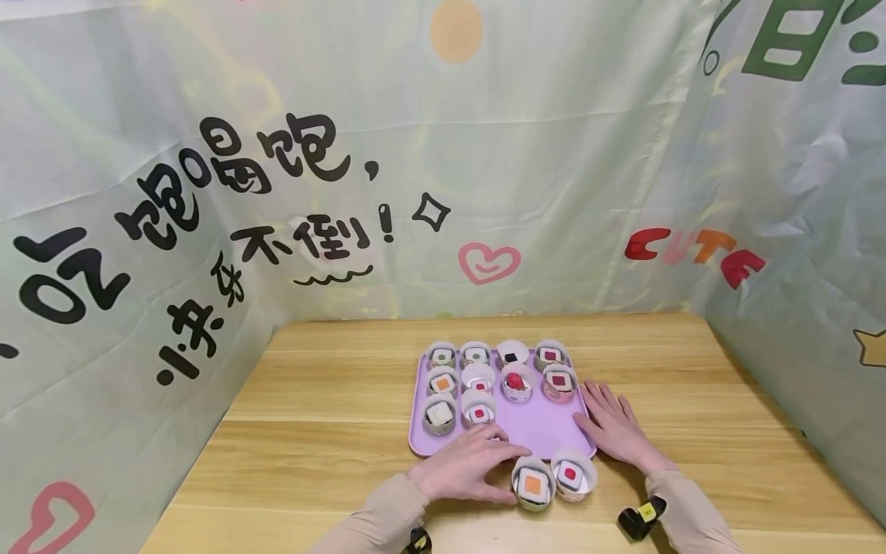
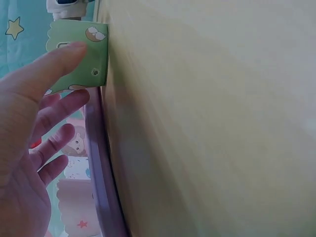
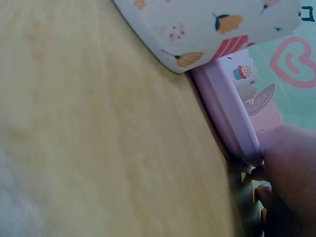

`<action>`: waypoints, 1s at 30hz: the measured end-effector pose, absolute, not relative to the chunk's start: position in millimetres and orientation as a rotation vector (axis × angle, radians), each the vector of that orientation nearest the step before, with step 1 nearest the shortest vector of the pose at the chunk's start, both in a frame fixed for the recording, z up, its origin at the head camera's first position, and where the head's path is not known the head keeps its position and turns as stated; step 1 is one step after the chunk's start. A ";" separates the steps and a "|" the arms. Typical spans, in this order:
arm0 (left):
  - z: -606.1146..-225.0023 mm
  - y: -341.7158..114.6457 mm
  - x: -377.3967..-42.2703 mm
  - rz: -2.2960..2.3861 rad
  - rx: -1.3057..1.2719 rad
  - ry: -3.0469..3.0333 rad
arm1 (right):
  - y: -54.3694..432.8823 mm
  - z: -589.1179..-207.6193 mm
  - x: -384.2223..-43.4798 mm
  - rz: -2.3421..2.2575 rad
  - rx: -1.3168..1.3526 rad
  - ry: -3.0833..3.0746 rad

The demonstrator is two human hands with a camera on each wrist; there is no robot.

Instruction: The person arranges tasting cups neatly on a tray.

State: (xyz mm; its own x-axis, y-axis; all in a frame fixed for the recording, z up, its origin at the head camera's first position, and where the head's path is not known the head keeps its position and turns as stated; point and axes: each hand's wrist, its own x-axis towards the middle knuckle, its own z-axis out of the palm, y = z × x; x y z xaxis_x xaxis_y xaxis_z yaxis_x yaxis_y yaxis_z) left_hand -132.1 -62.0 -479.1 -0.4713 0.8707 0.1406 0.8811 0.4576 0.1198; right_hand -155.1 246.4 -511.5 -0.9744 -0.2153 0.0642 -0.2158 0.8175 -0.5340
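Observation:
My left hand reaches in at the tray's front edge. Its thumb and index fingertip are at the near-left side of a green paper cup, which holds a white toy sushi piece with an orange centre. Its other fingers are spread apart in the left wrist view. Beside that cup stands a white patterned paper cup with a red-centred sushi piece. Both cups stand on the table before the lilac tray. My right hand lies with fingers extended along the tray's right side, thumb at its rim.
On the tray, several paper cups with toy sushi pieces stand in rows, including a red piece and a plain white piece. The wooden table meets printed cloth walls at the back and sides.

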 end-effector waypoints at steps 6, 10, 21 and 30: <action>-478.0 -58.7 -130.1 -0.284 -1.583 -2.648 | 246.7 -511.5 -155.3 0.878 0.358 -2.991; -477.4 -55.2 -128.7 -0.282 -1.579 -2.665 | 246.6 -511.1 -155.0 0.878 0.358 -2.988; -482.1 -49.5 -128.0 -0.302 -1.583 -2.693 | 245.5 -511.0 -154.9 0.889 0.350 -3.004; -484.0 -48.4 -129.1 -0.343 -1.588 -2.697 | 246.1 -511.7 -155.0 0.883 0.356 -2.994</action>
State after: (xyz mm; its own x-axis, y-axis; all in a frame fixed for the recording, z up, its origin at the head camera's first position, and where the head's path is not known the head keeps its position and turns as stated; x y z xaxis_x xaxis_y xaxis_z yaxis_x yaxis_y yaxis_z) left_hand -129.1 -48.4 -484.0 -0.4909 0.8649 0.1042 0.8635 0.4672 0.1899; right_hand -155.0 246.1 -511.7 -0.9743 -0.2161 0.0635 -0.2160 0.8164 -0.5355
